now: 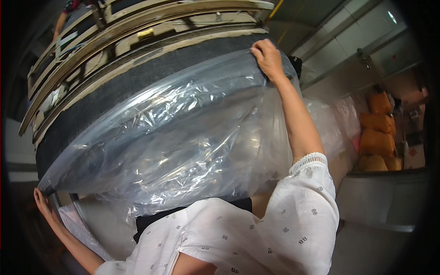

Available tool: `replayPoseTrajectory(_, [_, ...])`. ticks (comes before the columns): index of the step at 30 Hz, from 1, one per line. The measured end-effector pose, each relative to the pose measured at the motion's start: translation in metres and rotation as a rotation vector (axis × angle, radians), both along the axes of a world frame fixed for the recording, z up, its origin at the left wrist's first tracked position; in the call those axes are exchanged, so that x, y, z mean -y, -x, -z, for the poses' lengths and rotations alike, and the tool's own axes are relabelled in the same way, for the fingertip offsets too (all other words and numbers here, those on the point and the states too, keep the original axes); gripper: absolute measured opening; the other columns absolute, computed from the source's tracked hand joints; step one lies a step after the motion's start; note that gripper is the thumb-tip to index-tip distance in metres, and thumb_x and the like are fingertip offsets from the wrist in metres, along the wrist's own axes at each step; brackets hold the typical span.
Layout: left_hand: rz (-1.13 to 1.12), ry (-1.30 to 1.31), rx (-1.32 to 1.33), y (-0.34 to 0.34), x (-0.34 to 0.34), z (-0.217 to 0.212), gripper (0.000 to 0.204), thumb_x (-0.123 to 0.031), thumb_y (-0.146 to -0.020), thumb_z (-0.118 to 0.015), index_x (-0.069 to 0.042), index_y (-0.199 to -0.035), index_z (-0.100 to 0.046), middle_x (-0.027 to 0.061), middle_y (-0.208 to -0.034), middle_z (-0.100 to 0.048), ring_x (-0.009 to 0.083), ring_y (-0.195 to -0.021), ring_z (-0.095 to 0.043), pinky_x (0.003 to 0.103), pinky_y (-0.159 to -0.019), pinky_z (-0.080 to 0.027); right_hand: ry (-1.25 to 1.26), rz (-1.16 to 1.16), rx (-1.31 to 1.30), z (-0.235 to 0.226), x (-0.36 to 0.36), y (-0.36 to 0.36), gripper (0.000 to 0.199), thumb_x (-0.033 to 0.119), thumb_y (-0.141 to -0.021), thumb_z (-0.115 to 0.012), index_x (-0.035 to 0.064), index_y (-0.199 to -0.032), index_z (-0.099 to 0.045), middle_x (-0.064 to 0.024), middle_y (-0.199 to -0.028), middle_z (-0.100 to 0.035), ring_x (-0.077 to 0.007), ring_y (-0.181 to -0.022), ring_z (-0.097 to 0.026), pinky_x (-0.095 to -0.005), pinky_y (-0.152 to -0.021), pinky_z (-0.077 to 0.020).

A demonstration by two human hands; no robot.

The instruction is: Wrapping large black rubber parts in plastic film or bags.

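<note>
The right hand (267,58) is up at about one o'clock, fingers curled shut over the top edge of a clear plastic bag (183,137), pinching the film against the far corner of a big dark upholstered piece (137,82). The left hand (42,201) sits low at eight o'clock, at the bag's other corner; its fingers look fairly flat against the film there, but whether they pinch it I cannot tell. With the arms spread that wide, my guess is the hands are set at opposite corners so the film stays stretched and slides evenly over the bulky piece rather than bunching.

The bag fills the middle of the view, wrinkled and shiny, covering the lower part of the dark piece while a grey band of it shows bare from nine to twelve o'clock. Above that band, a wooden frame (137,27) with pale slats runs across the top. The white sleeve (302,215) with small printed marks takes up five to six o'clock.

Out at three o'clock, well apart, orange sacks (378,133) are stacked by a wall. At eleven o'clock another person's arm (59,23) shows behind the frame.
</note>
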State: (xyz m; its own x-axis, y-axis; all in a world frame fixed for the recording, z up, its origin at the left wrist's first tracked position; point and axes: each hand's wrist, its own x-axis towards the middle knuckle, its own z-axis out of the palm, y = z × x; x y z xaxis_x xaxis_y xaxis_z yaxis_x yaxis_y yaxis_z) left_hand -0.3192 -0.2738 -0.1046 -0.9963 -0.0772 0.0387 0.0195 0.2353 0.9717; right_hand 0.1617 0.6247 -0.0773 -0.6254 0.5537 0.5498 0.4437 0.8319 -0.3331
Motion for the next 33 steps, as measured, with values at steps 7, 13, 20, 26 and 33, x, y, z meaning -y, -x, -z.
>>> replayPoseTrajectory(7, [-0.132,-0.653,0.041,0.073,-0.058,-0.019,0.037,-0.031,-0.088,-0.057,-0.002,-0.111,-0.055,0.0100,-0.101,-0.059,0.0208,-0.089,-0.057,0.029,-0.073,-0.050,0.061,0.071,-0.751,-0.094,0.009,0.052,0.018,0.018,-0.091,-0.045,0.0012,-0.088,-0.050,-0.0131,-0.075,-0.059,-0.0270,-0.066,-0.056,-0.0360,-0.065,-0.0445])
replayPoseTrajectory(13, [-0.321,0.486,-0.508,0.143,-0.106,0.072,0.037,-0.031,-0.086,-0.059,0.002,-0.101,-0.059,0.0094,-0.098,-0.060,0.0167,-0.090,-0.055,0.028,-0.082,-0.042,0.281,0.119,-0.435,0.021,-0.027,0.081,0.025,0.026,-0.085,-0.056,0.0017,-0.086,-0.058,-0.0163,-0.079,-0.062,-0.0247,-0.075,-0.060,-0.0332,-0.070,-0.0446])
replayPoseTrajectory(20, [-0.172,0.286,-0.358,0.179,-0.160,0.062,0.039,-0.033,-0.085,-0.060,0.001,-0.104,-0.060,0.0086,-0.102,-0.060,0.0164,-0.094,-0.054,0.027,-0.084,-0.041,0.209,0.124,-0.387,0.019,-0.055,0.098,0.026,0.025,-0.081,-0.062,-0.0008,-0.083,-0.062,-0.0137,-0.078,-0.060,-0.0238,-0.073,-0.057,-0.0321,-0.070,-0.0442])
replayPoseTrajectory(26, [-0.114,0.286,-0.329,0.200,-0.158,0.059,0.042,-0.034,-0.083,-0.062,0.000,-0.107,-0.060,0.0086,-0.105,-0.060,0.0166,-0.097,-0.054,0.027,-0.086,-0.039,0.177,0.188,-0.311,0.013,-0.046,0.108,0.026,0.025,-0.077,-0.064,-0.0006,-0.080,-0.060,-0.0142,-0.082,-0.056,-0.0275,-0.077,-0.055,-0.0346,-0.074,-0.0431])
replayPoseTrajectory(33, [-0.173,0.477,-0.111,0.219,-0.145,0.063,0.043,-0.034,-0.082,-0.062,0.002,-0.105,-0.059,0.0074,-0.098,-0.060,0.0164,-0.083,-0.055,0.028,-0.076,-0.041,0.149,0.371,-0.262,0.015,-0.052,0.108,0.038,0.028,-0.073,-0.065,-0.0003,-0.089,-0.047,-0.0208,-0.101,-0.042,-0.0350,-0.093,-0.046,-0.0380,-0.086,-0.0369])
